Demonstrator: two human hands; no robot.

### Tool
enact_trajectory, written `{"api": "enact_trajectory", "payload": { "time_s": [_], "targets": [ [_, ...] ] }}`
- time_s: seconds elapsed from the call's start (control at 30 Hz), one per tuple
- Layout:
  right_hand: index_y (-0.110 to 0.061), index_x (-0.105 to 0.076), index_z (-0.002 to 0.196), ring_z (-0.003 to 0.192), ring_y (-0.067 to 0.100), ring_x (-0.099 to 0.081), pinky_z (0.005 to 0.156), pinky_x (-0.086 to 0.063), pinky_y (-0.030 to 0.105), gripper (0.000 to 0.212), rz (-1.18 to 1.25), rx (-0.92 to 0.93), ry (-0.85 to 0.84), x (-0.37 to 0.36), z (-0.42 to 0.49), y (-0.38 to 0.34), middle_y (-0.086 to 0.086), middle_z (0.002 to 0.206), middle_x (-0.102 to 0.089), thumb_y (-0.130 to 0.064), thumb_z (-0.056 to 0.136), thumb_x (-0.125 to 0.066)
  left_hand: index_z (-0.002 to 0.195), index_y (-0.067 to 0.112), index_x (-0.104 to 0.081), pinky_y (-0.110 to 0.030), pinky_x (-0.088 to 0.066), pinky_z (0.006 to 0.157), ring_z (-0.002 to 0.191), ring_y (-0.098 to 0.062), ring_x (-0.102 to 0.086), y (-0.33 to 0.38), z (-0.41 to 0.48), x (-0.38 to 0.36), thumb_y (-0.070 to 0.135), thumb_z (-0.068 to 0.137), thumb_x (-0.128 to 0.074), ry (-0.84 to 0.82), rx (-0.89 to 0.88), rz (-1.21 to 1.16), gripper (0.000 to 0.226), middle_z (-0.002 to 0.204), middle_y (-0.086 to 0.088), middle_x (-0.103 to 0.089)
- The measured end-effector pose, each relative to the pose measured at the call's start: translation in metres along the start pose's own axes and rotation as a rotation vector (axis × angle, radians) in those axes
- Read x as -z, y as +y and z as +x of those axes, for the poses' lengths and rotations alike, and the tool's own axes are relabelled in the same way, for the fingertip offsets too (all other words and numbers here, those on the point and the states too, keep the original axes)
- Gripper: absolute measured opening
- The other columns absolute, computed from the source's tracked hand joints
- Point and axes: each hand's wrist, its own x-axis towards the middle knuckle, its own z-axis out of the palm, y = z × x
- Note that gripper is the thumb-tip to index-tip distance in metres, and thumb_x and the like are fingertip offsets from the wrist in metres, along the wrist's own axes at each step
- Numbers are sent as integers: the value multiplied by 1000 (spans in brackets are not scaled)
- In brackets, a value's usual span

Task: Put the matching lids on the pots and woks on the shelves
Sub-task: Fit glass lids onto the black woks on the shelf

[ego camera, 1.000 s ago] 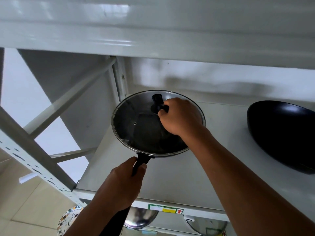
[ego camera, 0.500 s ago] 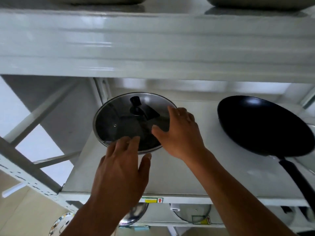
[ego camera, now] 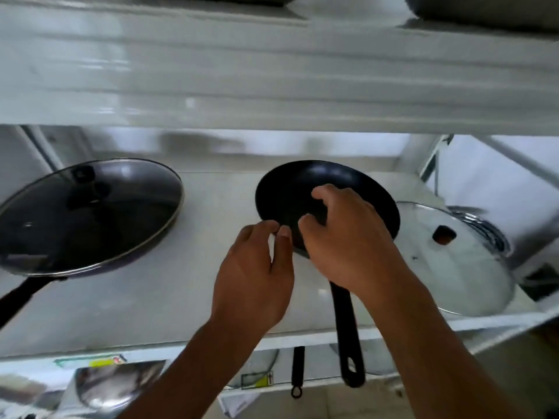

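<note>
Black and bare, the wok (ego camera: pixel 320 189) sits in the middle of the shelf (ego camera: pixel 151 297) with no lid on it, its long handle (ego camera: pixel 346 328) sticking out past the front edge toward the person. Both hands are at its near rim: the right hand (ego camera: pixel 348 237) is curled over the rim, thumb and fingers half closed, though whether it truly grips the metal or only rests there I cannot tell; the left hand (ego camera: pixel 257 267) is just beside it with fingers loosely bent and nothing in it that I can make out. The likely match, a glass lid (ego camera: pixel 453 252) with a dark knob (ego camera: pixel 444 234), lies to the right, and the wok's far edge appears to overlap it, so it looks partly pinned. That is the main risk, as I judge it: pulling the lid out without first shifting the wok could drag or tip the wok, and the overhanging handle gives it leverage to swing off the shelf. The lid also seems to lean against a steel pot (ego camera: pixel 484 225) at the shelf's right end, near the edge, so a careless tug may send glass over the side. The frame is blurred, which suggests quick movement, and that adds to the chance of a slip. To the left, a pan (ego camera: pixel 90 219) already carries its own glass lid and needs nothing. The shelf above (ego camera: pixel 272 71) hangs low over everything, leaving little room to lift a lid high.
</note>
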Motion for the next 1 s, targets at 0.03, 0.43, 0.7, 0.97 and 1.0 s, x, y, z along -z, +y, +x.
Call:
{"api": "enact_trajectory", "payload": {
  "time_s": [0.03, 0.43, 0.7, 0.97, 1.0],
  "targets": [
    [-23, -45, 138, 124, 14, -48, 89, -33, 24, 47, 8, -6, 19, 13, 1, 20, -1, 135, -53, -32, 92, -50, 127, 26, -56, -22, -41, 89, 111, -12, -59, 11, 0, -18, 58, 91, -24, -2, 14, 2, 58, 125, 5, -61],
    [-19, -51, 135, 143, 20, -27, 104, -32, 35, 49, -98, 1, 26, 29, 21, 229, 1, 139, -51, -38, 90, -52, 134, 19, -50, -43, -48, 100, 127, -24, -48, 61, 12, -142, 47, 93, -47, 3, -29, 397, 50, 137, -2, -55],
    [-17, -51, 136, 145, 29, -24, 111, -31, 46, 50, -216, -28, 17, 7, 39, 287, 7, 142, -51, -39, 91, -49, 143, 23, -42, -44, -35, 111, 140, -24, -36, 48, 23, -165, 49, 94, -44, -82, -39, 584, 56, 150, -2, -43],
    [-19, -53, 131, 115, 37, -48, 88, -46, 44, 45, -345, -244, -22, 10, 61, 344, 13, 129, -52, -41, 91, -50, 142, 25, -44, -43, -38, 108, 139, -23, -37, 38, 23, -167, 45, 94, -47, -99, -13, 638, 52, 149, 1, -45],
    [-19, -53, 130, 114, 36, -50, 86, -47, 44, 44, -324, -255, -34, 10, 62, 347, 13, 126, -52, -40, 92, -50, 141, 24, -45, -44, -38, 108, 139, -24, -38, 38, 23, -166, 44, 94, -48, -96, -15, 634, 51, 148, 1, -46]
  ]
}}
